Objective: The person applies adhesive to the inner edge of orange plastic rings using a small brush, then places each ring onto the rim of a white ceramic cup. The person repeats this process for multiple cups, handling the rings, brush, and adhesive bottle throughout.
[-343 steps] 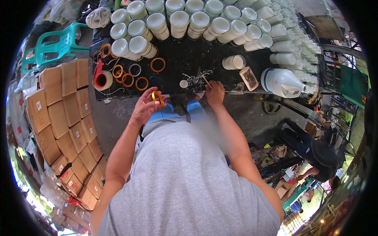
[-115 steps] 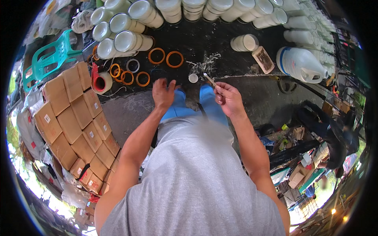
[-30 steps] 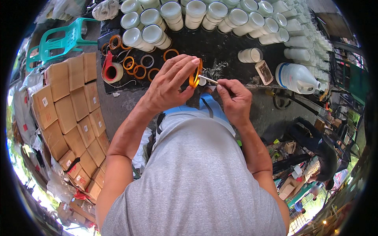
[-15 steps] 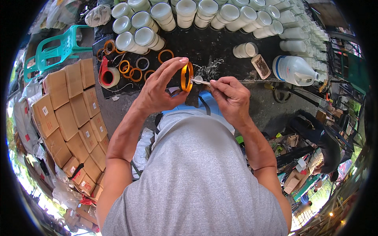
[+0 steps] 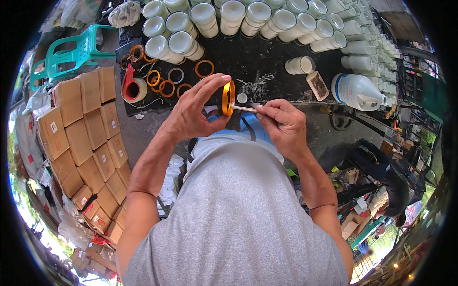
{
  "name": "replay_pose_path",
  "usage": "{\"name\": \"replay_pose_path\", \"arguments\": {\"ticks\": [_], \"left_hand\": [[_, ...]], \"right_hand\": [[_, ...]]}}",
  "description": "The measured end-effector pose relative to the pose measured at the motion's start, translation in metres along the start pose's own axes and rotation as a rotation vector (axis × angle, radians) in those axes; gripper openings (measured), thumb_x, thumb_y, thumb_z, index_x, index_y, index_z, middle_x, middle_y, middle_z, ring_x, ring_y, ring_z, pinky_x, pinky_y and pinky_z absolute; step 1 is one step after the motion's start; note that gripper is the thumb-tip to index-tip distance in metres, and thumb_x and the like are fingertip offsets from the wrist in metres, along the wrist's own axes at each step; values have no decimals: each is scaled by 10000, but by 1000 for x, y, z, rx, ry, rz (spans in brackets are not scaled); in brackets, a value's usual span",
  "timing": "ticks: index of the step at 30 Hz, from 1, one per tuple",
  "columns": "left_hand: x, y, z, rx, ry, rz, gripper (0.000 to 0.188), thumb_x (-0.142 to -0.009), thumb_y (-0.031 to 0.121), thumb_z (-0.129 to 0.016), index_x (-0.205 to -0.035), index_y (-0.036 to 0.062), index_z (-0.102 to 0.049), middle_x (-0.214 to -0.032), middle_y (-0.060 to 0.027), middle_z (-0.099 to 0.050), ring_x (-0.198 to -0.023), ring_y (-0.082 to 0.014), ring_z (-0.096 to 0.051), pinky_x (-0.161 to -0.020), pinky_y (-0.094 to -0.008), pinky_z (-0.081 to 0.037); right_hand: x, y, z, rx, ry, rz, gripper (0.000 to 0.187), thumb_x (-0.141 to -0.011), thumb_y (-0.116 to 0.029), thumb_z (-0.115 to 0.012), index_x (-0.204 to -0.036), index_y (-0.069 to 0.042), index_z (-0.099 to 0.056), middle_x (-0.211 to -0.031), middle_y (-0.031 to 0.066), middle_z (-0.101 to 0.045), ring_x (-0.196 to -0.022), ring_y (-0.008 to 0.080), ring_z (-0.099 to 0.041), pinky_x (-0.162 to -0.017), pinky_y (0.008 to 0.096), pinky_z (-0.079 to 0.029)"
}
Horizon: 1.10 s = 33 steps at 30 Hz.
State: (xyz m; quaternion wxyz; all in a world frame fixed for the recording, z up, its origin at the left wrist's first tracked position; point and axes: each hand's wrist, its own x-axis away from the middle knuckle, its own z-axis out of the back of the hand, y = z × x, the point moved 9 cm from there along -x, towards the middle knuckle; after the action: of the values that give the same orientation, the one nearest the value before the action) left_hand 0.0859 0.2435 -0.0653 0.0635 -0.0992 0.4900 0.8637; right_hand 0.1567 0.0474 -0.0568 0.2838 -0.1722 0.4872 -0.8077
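My left hand (image 5: pixel 192 110) is closed on the rim of an orange ring (image 5: pixel 225 99), held upright above the near edge of the dark table. Thumb and fingertips grip it from below and above. My right hand (image 5: pixel 285 121) pinches a thin, pale, stick-like tool (image 5: pixel 245 109). Its tip meets the lower right part of the ring; the kind of tool is too small to tell. Just beyond the tool stands a small white cup (image 5: pixel 242 98), with whitish scraps (image 5: pixel 257 84) behind it. Several more rings (image 5: pixel 204 68) lie on the table to the left.
Rows of white-filled glass jars (image 5: pixel 203 16) line the table's far side. A red tape dispenser (image 5: pixel 130 85) lies left; a worn block (image 5: pixel 317 86) and plastic jug (image 5: pixel 358 91) are right. Cardboard boxes (image 5: pixel 88 133) and a green chair (image 5: pixel 71 50) stand left. Someone bends at far right.
The tool's tip has moved slightly down along the ring, and its shaft now lies apart from the white cup. Both hands keep their grip. The whole view has shifted a little.
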Motion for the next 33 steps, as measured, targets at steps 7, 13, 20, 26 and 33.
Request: {"name": "replay_pose_path", "arguments": {"ticks": [7,13,20,26,33], "left_hand": [[2,-1,0,21,13,11,869,-689,60,-885,-1487,76,-541,-1445,-179,-633,-1334,-355,-637,-1111,-429,-536],[6,-12,-4,187,1,65,878,-663,81,-900,-1469,56,-551,-1421,-158,-658,-1308,-301,-667,-1104,-393,-533],[10,-23,-9,409,17,71,805,-685,103,-887,-1422,-5,-583,-1378,-146,-678,-1251,-255,-692,-1113,-395,-521],[16,-31,-17,653,-21,168,761,-753,141,-878,-1420,-65,-575,-1288,-134,-699,-1168,-193,-688,-1118,-370,-506],[40,-108,-53,674,69,358,696,-753,132,-864,-1387,18,-602,-1301,-105,-652,-1213,-207,-666,-1099,-380,-530]], "right_hand": [[0,0,-3,68,18,77,198,-870,38,-810,-1064,-2,-808,-955,93,-717,-749,176,-705,-659,290,-569],[-7,-3,0,113,30,127,196,-863,46,-809,-1053,-4,-808,-968,96,-714,-767,191,-719,-662,304,-586],[-11,-5,2,147,14,154,183,-865,30,-811,-1044,-8,-812,-952,95,-704,-756,204,-711,-655,314,-580],[-12,-8,-3,221,-29,209,172,-870,16,-802,-1040,-11,-807,-928,97,-693,-743,237,-702,-641,335,-569],[-11,33,7,242,179,77,130,-910,-21,-773,-1036,-9,-801,-891,118,-698,-712,254,-697,-623,354,-554]]}}
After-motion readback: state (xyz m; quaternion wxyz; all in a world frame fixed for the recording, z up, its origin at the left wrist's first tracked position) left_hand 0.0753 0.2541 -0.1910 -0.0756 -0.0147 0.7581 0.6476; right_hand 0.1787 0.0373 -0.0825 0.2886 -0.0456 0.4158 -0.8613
